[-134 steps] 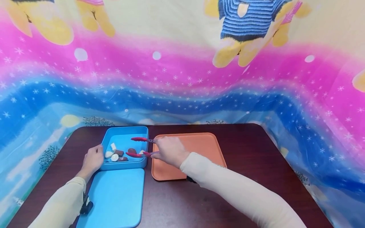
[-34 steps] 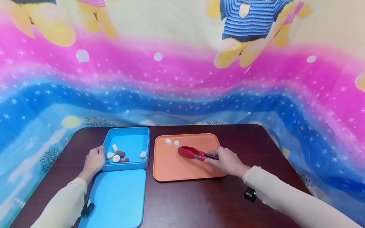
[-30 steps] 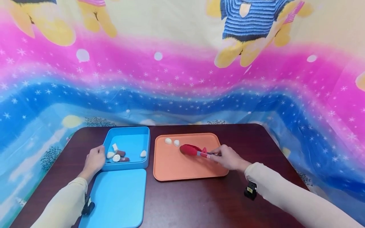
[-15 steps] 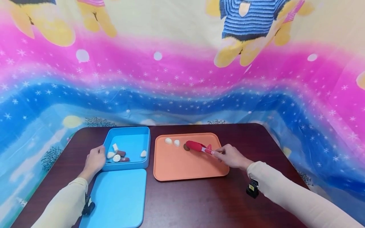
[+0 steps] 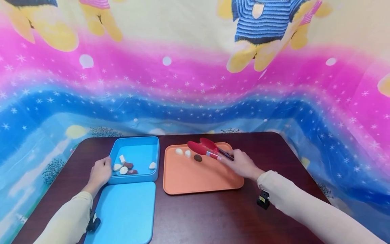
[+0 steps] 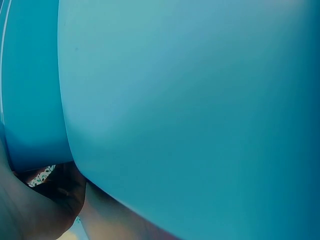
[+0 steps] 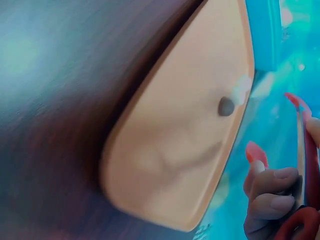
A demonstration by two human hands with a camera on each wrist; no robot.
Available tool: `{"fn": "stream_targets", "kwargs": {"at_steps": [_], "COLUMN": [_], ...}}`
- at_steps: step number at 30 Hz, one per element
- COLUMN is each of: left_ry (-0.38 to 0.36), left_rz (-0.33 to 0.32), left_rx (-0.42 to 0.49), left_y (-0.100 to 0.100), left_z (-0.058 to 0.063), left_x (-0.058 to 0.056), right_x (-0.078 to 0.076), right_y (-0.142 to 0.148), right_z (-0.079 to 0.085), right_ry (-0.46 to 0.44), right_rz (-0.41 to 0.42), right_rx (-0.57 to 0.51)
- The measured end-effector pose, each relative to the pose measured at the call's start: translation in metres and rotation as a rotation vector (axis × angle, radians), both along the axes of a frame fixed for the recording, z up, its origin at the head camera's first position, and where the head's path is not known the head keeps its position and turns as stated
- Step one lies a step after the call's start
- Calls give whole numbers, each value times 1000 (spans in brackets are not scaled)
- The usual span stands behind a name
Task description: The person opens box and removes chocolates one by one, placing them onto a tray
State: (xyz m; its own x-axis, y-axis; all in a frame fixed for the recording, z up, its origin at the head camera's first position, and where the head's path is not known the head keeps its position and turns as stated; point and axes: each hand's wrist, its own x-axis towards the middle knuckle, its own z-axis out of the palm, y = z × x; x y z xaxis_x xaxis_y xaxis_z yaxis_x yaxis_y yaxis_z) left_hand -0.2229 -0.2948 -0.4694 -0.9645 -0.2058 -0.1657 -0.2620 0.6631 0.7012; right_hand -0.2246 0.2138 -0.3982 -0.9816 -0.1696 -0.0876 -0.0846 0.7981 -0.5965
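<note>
Left hand [image 5: 100, 171] gripping box [image 5: 134, 178], left of tray [image 5: 189, 178]; loosened grip could be letting box slide. Two white pieces [image 5: 178, 151], then brown piece [image 5: 198, 158], lying loose near tray's far edge. Right hand [image 5: 243, 164] clasping tongs [image 5: 197, 148] above tray, tips parted; swinging low might be scattering that row.

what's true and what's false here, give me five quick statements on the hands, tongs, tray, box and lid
1. The right hand holds the tongs. True.
2. The tongs grip the brown piece. False: the brown piece lies on the tray, apart from the tongs.
3. The left hand is at the box. True.
4. The lid covers the box. False: the lid lies on the table.
5. Two white pieces lie on the tray. True.
</note>
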Motion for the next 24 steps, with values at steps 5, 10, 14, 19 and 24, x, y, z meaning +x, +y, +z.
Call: {"fn": "stream_targets", "kwargs": {"at_steps": [5,10,14,19,24], "left_ry": [1,-5,-4,-1,12], "left_rz": [7,2,3,4,10], "left_rx": [-9,-9,-3,-4,-11], "left_y": [0,0,0,1,0], "left_z": [0,1,1,-1,-2], "left_x": [0,0,0,0,-1], "right_x": [-2,-2,-1,-4,-5], "right_y": [-28,-62,-88,-117,-143], "right_z": [6,11,14,15,19], "right_ry": [68,134,122,126,133], "right_rz": [32,85,128,176,201], "right_rx": [-33,-40,-58,-42,34]}}
